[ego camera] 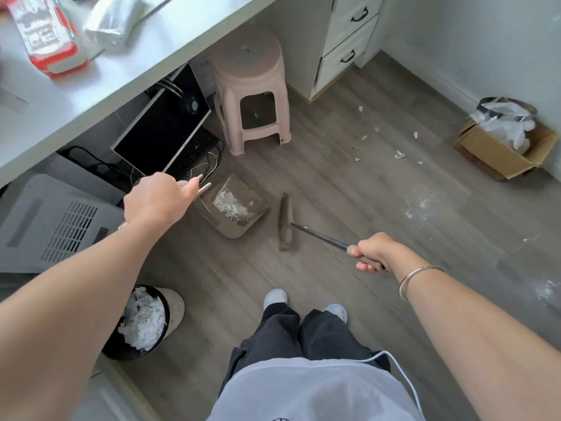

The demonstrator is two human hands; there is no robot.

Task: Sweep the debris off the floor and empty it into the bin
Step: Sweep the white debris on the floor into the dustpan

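At eight o'clock sits the bin [142, 322], already holding shreds. Your left hand [158, 199] is clenched on the dustpan [235, 206] handle, pan loaded. Your right hand [375, 252] grips the broom [285, 221], just beside the pan. Debris [399, 154] remains at two o'clock: sweep it, then tip. No legible writing.

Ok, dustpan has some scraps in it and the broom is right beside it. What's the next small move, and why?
Probably swing the broom in the right hand out toward the white scraps near the cardboard box and draw them back to the dustpan held by the left hand; they lie loose on the floor.
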